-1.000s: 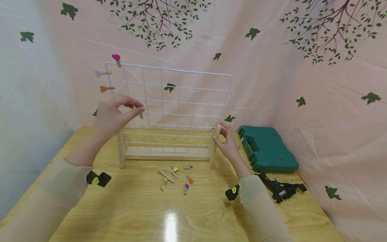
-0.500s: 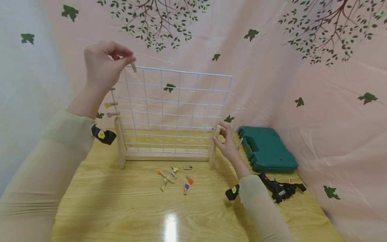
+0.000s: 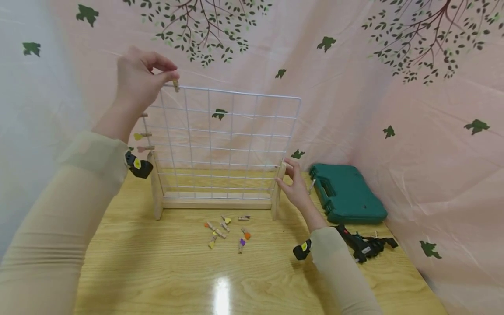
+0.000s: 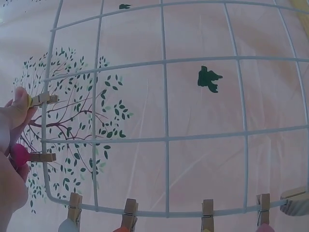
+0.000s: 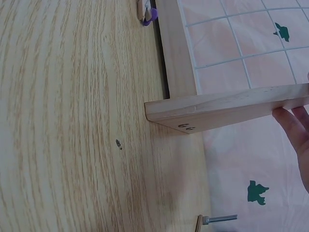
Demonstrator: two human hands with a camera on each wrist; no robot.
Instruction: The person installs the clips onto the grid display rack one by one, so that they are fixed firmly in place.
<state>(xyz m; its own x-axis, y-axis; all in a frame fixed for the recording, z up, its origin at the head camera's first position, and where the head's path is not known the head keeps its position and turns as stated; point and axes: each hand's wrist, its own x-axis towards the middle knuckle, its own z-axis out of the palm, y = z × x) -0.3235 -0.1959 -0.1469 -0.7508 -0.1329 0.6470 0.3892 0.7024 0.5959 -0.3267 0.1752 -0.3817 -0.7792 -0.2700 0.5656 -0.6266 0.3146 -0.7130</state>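
My left hand (image 3: pixel 138 81) pinches a small wooden clothespin (image 4: pixel 43 99) with a yellow end between thumb and fingers. Its jaws straddle the top rail of a white wire grid (image 4: pixel 165 138). Beside it on that rail sits a clothespin with a pink heart (image 4: pixel 19 155), which the hand hides in the head view. Down the grid's left edge are several more, among them one with a yellow heart (image 3: pixel 138 136) and a dull pink one (image 3: pixel 141 149). On the other side, my right hand (image 3: pixel 296 186) holds the wooden upright (image 5: pixel 231 106) of the grid's stand, thumb in front.
Several loose clothespins (image 3: pixel 220 234) lie on the wooden table (image 3: pixel 165 271) before the stand, one with a purple heart (image 3: pixel 242 242). A green plastic case (image 3: pixel 356 199) and a black gun-shaped tool (image 3: pixel 366 248) lie at the right. A printed cloth hangs behind.
My left hand has risen from in front of the grid to its top rail, carrying the clothespin, which now straddles the rail. My right hand has stayed on the upright.
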